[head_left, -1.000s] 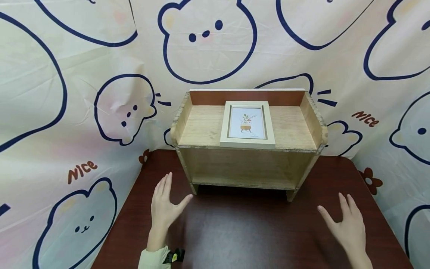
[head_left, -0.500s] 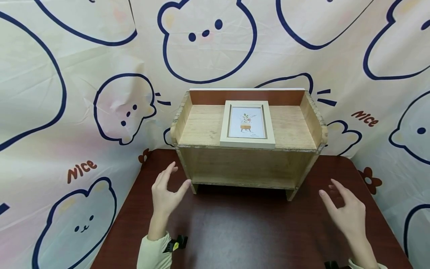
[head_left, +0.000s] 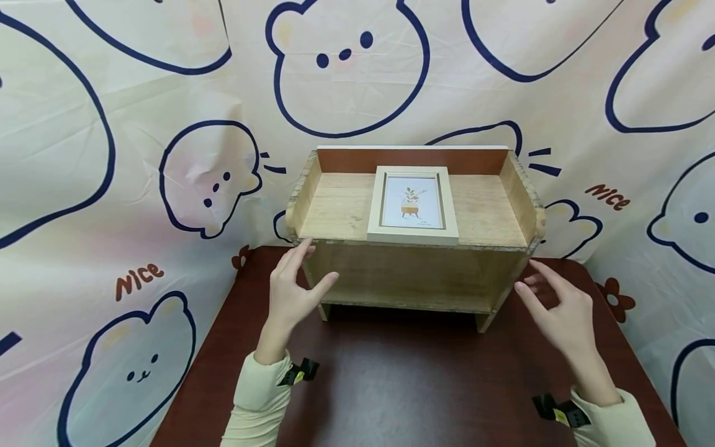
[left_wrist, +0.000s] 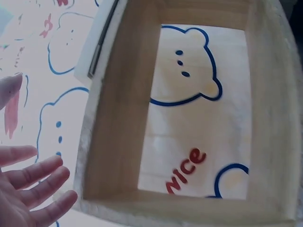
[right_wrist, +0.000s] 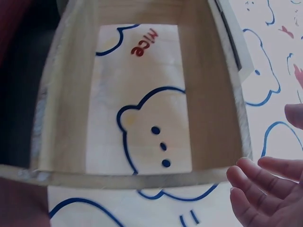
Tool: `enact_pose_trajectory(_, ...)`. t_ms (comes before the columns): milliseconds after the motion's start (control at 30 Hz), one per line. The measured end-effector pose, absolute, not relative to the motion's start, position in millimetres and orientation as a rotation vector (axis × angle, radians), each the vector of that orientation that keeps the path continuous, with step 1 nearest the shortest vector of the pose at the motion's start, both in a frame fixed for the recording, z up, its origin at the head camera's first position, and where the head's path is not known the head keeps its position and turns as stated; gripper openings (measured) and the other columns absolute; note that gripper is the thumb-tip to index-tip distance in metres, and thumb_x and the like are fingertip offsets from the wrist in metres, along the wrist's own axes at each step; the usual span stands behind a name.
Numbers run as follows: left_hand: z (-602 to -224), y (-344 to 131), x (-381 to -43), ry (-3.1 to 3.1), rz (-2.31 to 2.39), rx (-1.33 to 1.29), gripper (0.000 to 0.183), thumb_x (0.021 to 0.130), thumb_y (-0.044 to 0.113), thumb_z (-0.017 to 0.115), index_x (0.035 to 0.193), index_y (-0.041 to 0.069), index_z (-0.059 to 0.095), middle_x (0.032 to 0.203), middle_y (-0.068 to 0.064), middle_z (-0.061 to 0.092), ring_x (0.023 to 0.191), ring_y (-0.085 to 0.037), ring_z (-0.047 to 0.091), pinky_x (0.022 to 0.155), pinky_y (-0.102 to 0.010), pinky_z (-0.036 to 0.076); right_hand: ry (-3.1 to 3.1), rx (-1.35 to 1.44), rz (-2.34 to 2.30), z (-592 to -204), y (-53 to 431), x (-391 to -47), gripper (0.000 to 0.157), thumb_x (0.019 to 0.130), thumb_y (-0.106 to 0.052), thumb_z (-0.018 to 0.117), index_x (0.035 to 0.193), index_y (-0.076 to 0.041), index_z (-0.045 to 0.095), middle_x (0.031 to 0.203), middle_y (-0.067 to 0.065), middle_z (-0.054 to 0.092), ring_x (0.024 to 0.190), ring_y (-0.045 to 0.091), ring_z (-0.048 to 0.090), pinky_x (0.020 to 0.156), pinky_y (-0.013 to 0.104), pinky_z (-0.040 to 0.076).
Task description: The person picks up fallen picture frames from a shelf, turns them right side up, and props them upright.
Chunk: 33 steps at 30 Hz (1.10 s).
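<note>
A small two-tier wooden shelf [head_left: 402, 276] stands at the back of the dark table. On its upper board lies a cream picture frame [head_left: 413, 237] with a potted-plant print, its lower edge at the board's front. My left hand [head_left: 290, 295], fingers spread and holding nothing, is in front of the shelf's left side. By the right side, my right hand [head_left: 564, 310] has thumb and fingers parted around nothing. In the left wrist view the fingertips [left_wrist: 66, 201] come close to the shelf's corner; in the right wrist view the fingertips [right_wrist: 244, 163] overlap its edge.
The dark brown table [head_left: 413, 379] runs toward me below the shelf. A cloth backdrop [head_left: 223, 93] with blue bear outlines hangs behind and at both sides. Each wrist wears a black strap [head_left: 298, 371].
Both hands have moved forward and inward, toward the two sides of the shelf. The sleeves now show more. The shelf and picture frame have stayed in place.
</note>
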<state>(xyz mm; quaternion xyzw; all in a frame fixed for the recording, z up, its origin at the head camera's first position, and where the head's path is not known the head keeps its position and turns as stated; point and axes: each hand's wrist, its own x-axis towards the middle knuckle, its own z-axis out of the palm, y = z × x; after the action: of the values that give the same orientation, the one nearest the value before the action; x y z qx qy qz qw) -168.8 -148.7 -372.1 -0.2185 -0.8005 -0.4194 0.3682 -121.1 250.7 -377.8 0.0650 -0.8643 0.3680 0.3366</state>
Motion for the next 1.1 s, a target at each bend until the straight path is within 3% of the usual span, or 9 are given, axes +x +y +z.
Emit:
enact_pose_trajectory(200,-357.1,-139.7,-181.9,-2.029,-1.147,-0.628,0.073,0.078,0.051,0.066,0.121,-0.007,0.054,0.1,-0.02,0.061,0.09,-0.03,0.057,0.073,-0.043,0.047,-2.228,0.305,0.945,-361.8,243.3,-135.1,0.039,0.077,-0.008,0.069,0.114,0.001,0.062,0.08,0.012,0.065,0.07,-0.018,0.048,0.06,0.008,0.037)
enact_pose_trajectory(500,-338.2,-127.1,-199.7,-2.018,-1.181,-0.662,0.065,0.073,0.027,0.074,0.126,-0.003,0.052,0.101,-0.024,0.06,0.091,-0.03,0.057,0.068,-0.044,0.048,-2.225,0.385,0.996,-333.2,233.1,-151.2,0.038,0.079,-0.008,0.067,0.115,0.002,0.062,0.081,0.014,0.066,0.066,-0.017,0.049,0.059,0.004,0.039)
enact_pose_trajectory(700,-327.3,-120.1,-206.8,-2.095,-1.193,-0.644,0.075,0.077,0.053,0.063,0.128,-0.001,0.051,0.104,-0.023,0.06,0.093,-0.029,0.056,0.068,-0.042,0.048,-2.257,0.404,1.036,-322.8,227.9,-162.8,0.037,0.08,-0.009,0.067,0.115,0.003,0.061,0.081,0.014,0.066,0.065,-0.014,0.05,0.057,0.005,0.039)
enact_pose_trajectory(867,-315.7,-115.4,-211.2,-2.278,-1.221,-0.562,0.069,0.077,0.041,0.067,0.132,0.005,0.047,0.115,-0.019,0.057,0.103,-0.025,0.051,0.076,-0.041,0.046,-2.335,0.376,1.063,-314.3,226.1,-172.7,0.04,0.084,-0.016,0.063,0.118,0.004,0.058,0.086,0.018,0.066,0.068,-0.018,0.049,0.062,0.003,0.039)
enact_pose_trajectory(967,-310.8,-112.0,-215.7,-2.381,-1.215,-0.512,0.069,0.077,0.037,0.069,0.135,0.009,0.045,0.119,-0.016,0.055,0.107,-0.023,0.048,0.081,-0.04,0.044,-2.418,0.337,1.06,-307.1,224.2,-178.7,0.045,0.086,-0.023,0.062,0.123,0.002,0.056,0.091,0.019,0.066,0.073,-0.004,0.059,0.06,0.004,0.039)
enact_pose_trajectory(1100,-306.3,-107.9,-223.1,-2.481,-1.237,-0.476,0.071,0.078,0.039,0.069,0.137,0.01,0.042,0.122,-0.014,0.053,0.108,-0.024,0.049,0.084,-0.042,0.043,-2.545,0.286,1.084,-299.4,219.7,-187.3,0.053,0.089,-0.033,0.058,0.129,0.0,0.05,0.102,0.019,0.063,0.089,0.029,0.062,0.06,0.011,0.042)
